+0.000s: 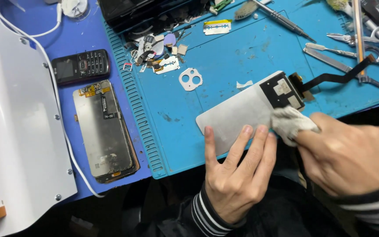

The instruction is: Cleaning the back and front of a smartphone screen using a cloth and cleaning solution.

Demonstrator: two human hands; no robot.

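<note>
Head view: the left hand (pixel 235 175) presses spread fingers on the display panel (pixel 242 115), lying on the blue mat (pixel 224 61). The right hand (pixel 352 158) pinches a white cloth (pixel 291 123) against the panel's back, just beside the left fingertips.

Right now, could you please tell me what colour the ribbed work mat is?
The ribbed silicone work mat is bright blue with grimy smudges, seen best in the head view.

Grey phone screen panel (pixel 237 115) flat on mat's near edge — white cloth wad (pixel 291 123) touching it

Blue bench (pixel 84 39) under a ridged teal mat (pixel 224 57); directly on bench: dark keypad phone (pixel 80 66), bare screen panel (pixel 105 131).
</note>
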